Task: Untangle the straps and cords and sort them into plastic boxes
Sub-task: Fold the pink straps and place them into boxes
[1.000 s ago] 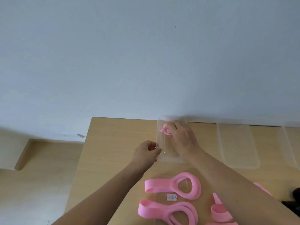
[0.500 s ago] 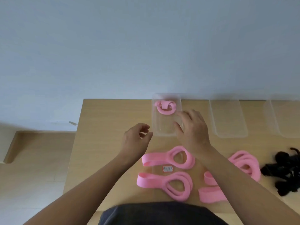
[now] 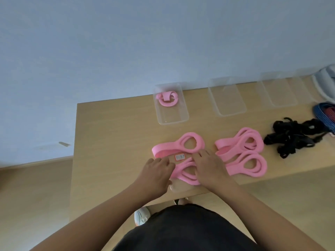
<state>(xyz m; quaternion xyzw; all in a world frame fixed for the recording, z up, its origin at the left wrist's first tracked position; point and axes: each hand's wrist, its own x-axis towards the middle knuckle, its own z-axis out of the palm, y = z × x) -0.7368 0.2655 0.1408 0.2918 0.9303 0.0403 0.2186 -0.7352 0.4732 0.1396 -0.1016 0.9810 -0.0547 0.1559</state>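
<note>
My left hand (image 3: 157, 171) and my right hand (image 3: 208, 165) are both on the nearest pink strap (image 3: 186, 175) at the table's front edge. The left fingers curl over its left end. The right hand lies on its loop with fingers straight. A second pink strap (image 3: 181, 145) lies just beyond, and two more pink straps (image 3: 241, 142) are to the right. A rolled pink strap (image 3: 166, 98) sits at the far end of the left clear box (image 3: 174, 118). A black cord tangle (image 3: 293, 136) lies far right.
Two empty clear boxes (image 3: 227, 100) (image 3: 279, 95) stand along the back edge. A blue and red strap (image 3: 326, 113) is at the right border. A clear lid with a red-bordered label (image 3: 180, 157) lies under the near straps. The table's front edge (image 3: 272, 175) is close to my hands.
Both hands have drawn back from the left box, where the rolled strap now lies, and come down onto the nearest pink strap. The view has tilted down and right.
</note>
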